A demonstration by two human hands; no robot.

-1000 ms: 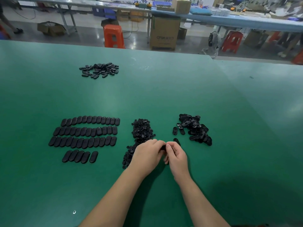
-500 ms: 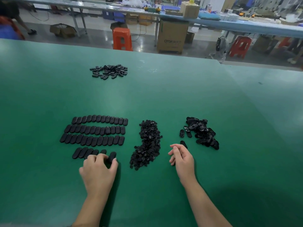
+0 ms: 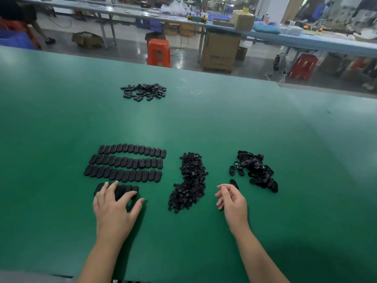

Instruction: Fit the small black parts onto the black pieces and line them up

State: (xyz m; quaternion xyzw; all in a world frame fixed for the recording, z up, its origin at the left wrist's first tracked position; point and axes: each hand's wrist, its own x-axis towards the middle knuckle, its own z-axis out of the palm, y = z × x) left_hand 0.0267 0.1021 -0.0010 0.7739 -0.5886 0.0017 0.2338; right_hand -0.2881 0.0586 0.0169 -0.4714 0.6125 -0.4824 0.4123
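Observation:
Three full rows of black oval pieces [image 3: 126, 164] lie side by side on the green table [image 3: 204, 123]. Below them runs a short fourth row [image 3: 122, 189]. My left hand [image 3: 115, 207] lies flat over that row with fingers spread, covering part of it. A heap of small black parts [image 3: 189, 180] sits in the middle. To its right is a loose pile of black pieces [image 3: 257, 172], with one single piece [image 3: 234, 183] just beyond my right hand [image 3: 231, 201]. The right hand rests on the table, fingers loosely curled, holding nothing.
Another small pile of black pieces [image 3: 143, 91] lies far back on the table. Beyond the far edge are an orange stool [image 3: 159, 53], a cardboard box [image 3: 221, 51], red stools [image 3: 303, 66] and long workbenches. A person stands at the far left.
A second ago both hands were together, pressing a part in front of the heap. The left hand then carried the piece left to the bottom row and now lies flat on it.

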